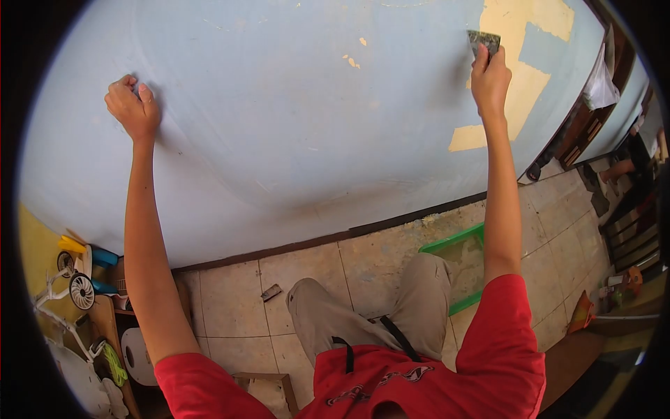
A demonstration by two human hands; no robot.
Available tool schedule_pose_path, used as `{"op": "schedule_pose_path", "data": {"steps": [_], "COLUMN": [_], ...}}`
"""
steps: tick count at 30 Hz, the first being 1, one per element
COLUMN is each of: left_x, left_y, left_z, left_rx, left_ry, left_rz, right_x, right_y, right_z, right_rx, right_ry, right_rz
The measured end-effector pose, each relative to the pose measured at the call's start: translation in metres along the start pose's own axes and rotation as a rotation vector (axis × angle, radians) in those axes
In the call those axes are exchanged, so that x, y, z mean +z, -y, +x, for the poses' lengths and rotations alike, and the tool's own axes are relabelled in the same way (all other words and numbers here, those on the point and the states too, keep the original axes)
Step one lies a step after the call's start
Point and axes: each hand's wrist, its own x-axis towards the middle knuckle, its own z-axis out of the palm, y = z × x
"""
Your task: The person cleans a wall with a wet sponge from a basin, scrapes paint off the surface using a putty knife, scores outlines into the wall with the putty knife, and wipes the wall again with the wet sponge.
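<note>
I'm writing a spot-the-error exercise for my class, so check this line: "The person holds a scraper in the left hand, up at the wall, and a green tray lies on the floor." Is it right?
Not quite: the head view shows the scraper in the right hand, not the left, up at the wall; a green tray lies on the floor.
</note>
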Motion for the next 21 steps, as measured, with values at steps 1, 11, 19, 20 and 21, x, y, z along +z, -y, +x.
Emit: {"op": "schedule_pose_path", "data": {"steps": [1,11,19,20,21], "left_x": [0.000,-0.001,-0.005,-0.007,-0.008], "left_y": [-0.001,-0.004,-0.012,-0.013,-0.015], "left_z": [-0.001,0.000,0.006,0.007,0.008], "left_rx": [-0.008,-0.011,-0.069,-0.080,-0.072], "left_ry": [0.005,0.013,-0.016,0.001,-0.019], "left_rz": [-0.003,0.023,-0.030,-0.023,-0.053], "right_x": [0.001,0.033,0.032,0.043,0.054], "right_y": [-0.011,-0.031,0.128,0.157,0.184], "right_z": [-0.014,-0.163,-0.116,-0.105,-0.093], "right_rx": [-0.003,0.366,0.189,0.165,0.006], "right_ry": [-0.002,0.140,0.368,0.391,0.418], "right_rz": [-0.007,0.140,0.491,0.531,0.513]}}
